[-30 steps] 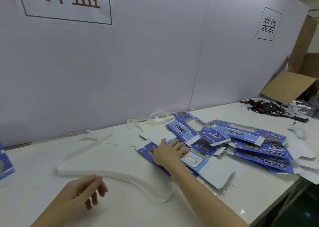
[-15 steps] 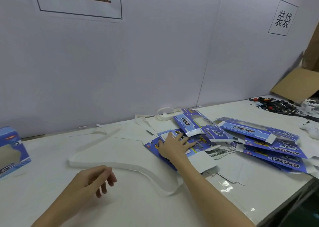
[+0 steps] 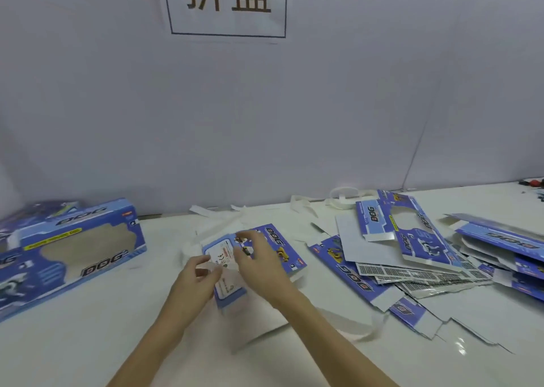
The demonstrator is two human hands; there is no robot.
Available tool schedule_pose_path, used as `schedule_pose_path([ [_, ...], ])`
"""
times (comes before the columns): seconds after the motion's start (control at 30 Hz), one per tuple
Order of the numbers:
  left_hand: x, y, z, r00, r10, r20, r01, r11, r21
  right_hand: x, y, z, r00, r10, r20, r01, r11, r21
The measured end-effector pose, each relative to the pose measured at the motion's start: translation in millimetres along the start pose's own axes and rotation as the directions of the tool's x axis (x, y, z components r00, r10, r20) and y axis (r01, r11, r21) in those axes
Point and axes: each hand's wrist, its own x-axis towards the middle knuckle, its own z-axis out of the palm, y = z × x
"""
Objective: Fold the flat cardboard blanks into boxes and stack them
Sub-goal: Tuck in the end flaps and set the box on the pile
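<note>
Both hands are on one blank (image 3: 259,257) right in front of the person, on the white table (image 3: 88,336). The left hand (image 3: 195,274) has its thumb and fingers curled round the blank's near-left edge, by the white label panel. The right hand (image 3: 259,263) lies over the top of the blank with fingers bent down onto the printed blue face; motion blur there, so it looks like a grip on the far edge but I can't tell for sure. The blank sits tilted, near end lifted a bit off the table.

To the left of the left hand, well apart from it, there's one folded box (image 3: 73,248) standing on its long side, window facing us, "DOG" printed on it. Behind it at the frame's edge there's more blue cardboard, too blurred to count.

To the right of the right hand is the pile (image 3: 412,257) of flat blanks, overlapping and fanned out, some blue side up, some white side up. I count maybe five or six, hard to say as they cover each other.

Beyond the hands, white strips (image 3: 341,198) lie along the wall, and a sign (image 3: 228,3) hangs above
</note>
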Motion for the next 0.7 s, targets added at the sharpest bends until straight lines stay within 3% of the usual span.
schedule_pose_path([
  [0.13, 6.1, -4.6, -12.4, 1.000, 0.003, -0.016, -0.002, 0.996, 0.086, 9.9, 25.6, -29.4, 0.969, -0.107, -0.223, 0.065, 0.980, -0.185],
  [0.27, 5.8, -4.4, -14.3, 0.974, 0.228, -0.015, -0.205, 0.901, 0.383, 24.8, 56.0, -54.0, 0.954, 0.044, -0.297, -0.165, 0.903, -0.396],
  [0.4, 1.2, -7.4, -7.2, 0.913, 0.379, 0.148, -0.392, 0.720, 0.573, 28.0, 60.9, -61.2, 0.950, 0.206, -0.234, -0.252, 0.949, -0.189],
  [0.57, -3.1, -12.2, -4.3, 0.912, 0.368, 0.181, -0.404, 0.730, 0.551, 30.1, 63.8, -64.2, 0.956, 0.287, -0.063, -0.284, 0.957, 0.057],
  [0.7, -4.3, -12.5, -5.8, 0.909, 0.390, 0.146, -0.395, 0.696, 0.600, 31.4, 60.9, -68.7, 0.929, 0.348, -0.124, -0.267, 0.863, 0.429],
])
